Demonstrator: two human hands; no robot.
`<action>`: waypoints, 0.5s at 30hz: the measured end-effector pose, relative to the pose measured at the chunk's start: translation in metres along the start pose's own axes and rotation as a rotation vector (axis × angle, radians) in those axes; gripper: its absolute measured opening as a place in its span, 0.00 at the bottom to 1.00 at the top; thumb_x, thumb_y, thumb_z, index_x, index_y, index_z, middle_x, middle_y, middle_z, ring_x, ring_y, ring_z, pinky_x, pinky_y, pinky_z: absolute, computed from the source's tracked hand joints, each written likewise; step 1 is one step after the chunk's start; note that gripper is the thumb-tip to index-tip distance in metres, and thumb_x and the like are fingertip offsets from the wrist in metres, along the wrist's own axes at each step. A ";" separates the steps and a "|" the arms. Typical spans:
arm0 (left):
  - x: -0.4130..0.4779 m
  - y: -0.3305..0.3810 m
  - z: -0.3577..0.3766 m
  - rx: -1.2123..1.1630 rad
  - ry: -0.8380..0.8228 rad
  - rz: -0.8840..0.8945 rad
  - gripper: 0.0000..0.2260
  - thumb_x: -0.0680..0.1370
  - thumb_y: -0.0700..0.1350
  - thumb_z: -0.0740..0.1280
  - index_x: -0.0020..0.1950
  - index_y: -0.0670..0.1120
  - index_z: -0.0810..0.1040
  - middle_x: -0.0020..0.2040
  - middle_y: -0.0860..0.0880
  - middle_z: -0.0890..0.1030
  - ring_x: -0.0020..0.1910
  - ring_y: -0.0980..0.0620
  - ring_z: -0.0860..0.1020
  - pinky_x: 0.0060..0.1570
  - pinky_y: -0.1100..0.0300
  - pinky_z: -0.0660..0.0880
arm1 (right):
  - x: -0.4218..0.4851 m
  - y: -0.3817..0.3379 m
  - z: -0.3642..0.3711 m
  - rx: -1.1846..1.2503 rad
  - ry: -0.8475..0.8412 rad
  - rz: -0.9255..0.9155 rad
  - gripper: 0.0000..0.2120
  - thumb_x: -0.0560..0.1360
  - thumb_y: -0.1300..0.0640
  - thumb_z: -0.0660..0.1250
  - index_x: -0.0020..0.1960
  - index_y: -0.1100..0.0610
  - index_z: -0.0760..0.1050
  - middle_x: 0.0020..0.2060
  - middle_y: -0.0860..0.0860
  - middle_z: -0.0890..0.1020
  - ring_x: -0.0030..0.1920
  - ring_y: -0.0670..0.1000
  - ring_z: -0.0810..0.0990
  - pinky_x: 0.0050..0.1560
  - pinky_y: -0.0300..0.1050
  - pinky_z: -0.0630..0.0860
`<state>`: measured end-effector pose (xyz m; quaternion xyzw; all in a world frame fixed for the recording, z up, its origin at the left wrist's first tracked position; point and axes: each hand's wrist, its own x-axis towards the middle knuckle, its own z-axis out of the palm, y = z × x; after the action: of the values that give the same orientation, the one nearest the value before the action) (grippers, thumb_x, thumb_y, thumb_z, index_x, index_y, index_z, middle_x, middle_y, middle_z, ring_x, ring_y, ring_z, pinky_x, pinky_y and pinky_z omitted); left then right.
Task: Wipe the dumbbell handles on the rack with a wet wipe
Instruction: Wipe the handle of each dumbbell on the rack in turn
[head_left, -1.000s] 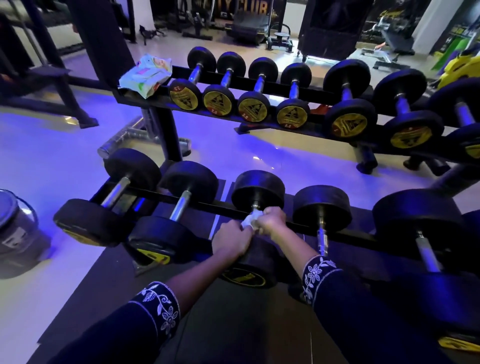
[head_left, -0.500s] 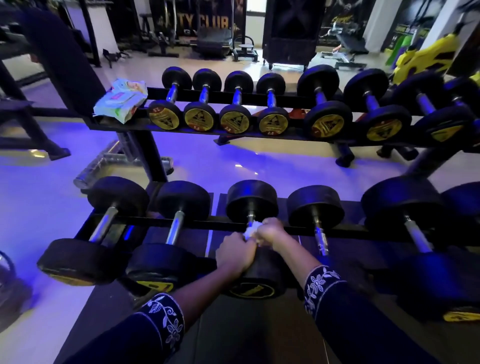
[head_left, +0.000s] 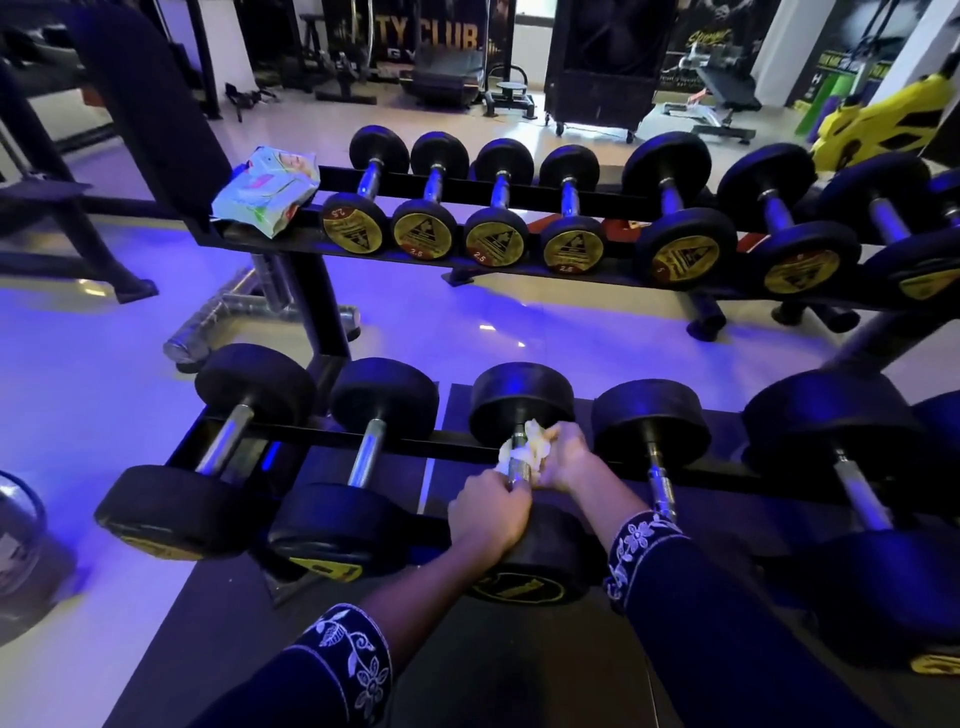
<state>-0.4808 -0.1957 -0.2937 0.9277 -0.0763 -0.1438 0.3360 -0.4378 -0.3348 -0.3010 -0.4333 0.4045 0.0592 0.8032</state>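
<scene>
While the wipe packet (head_left: 267, 193) is lying at the left end of the upper rack (head_left: 363, 262), the left hand (head_left: 488, 512) is gripping the handle (head_left: 519, 470) of the third lower dumbbell (head_left: 522, 400). Just beside it, the right hand (head_left: 563, 457) is clutching the bunched wet wipe (head_left: 535, 441) around that handle.

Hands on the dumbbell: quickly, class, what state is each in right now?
Left hand: closed round the dumbbell handle.
Right hand: closed on the wet wipe, pressed to that handle.
</scene>
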 end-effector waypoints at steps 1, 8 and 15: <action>0.000 0.000 0.000 -0.008 0.000 -0.004 0.16 0.78 0.57 0.60 0.47 0.46 0.79 0.48 0.46 0.81 0.50 0.43 0.80 0.52 0.52 0.75 | 0.007 0.000 0.006 0.019 0.017 -0.027 0.08 0.63 0.59 0.52 0.32 0.57 0.69 0.29 0.57 0.72 0.30 0.55 0.72 0.38 0.48 0.77; 0.002 0.002 0.003 -0.024 0.011 -0.050 0.17 0.75 0.56 0.62 0.48 0.44 0.81 0.48 0.44 0.82 0.50 0.42 0.80 0.51 0.52 0.75 | 0.019 0.032 -0.026 -0.186 -0.097 -0.034 0.15 0.59 0.58 0.53 0.41 0.62 0.73 0.33 0.58 0.79 0.31 0.55 0.79 0.35 0.41 0.75; -0.001 0.002 0.000 -0.078 0.012 -0.070 0.16 0.75 0.55 0.62 0.42 0.43 0.78 0.46 0.43 0.82 0.48 0.40 0.79 0.46 0.52 0.73 | 0.009 0.009 0.007 0.024 -0.005 -0.028 0.12 0.69 0.58 0.50 0.35 0.61 0.71 0.30 0.57 0.75 0.33 0.56 0.73 0.40 0.45 0.72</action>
<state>-0.4822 -0.1966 -0.2919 0.9169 -0.0361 -0.1528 0.3670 -0.4316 -0.3266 -0.3105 -0.4291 0.3970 0.0440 0.8102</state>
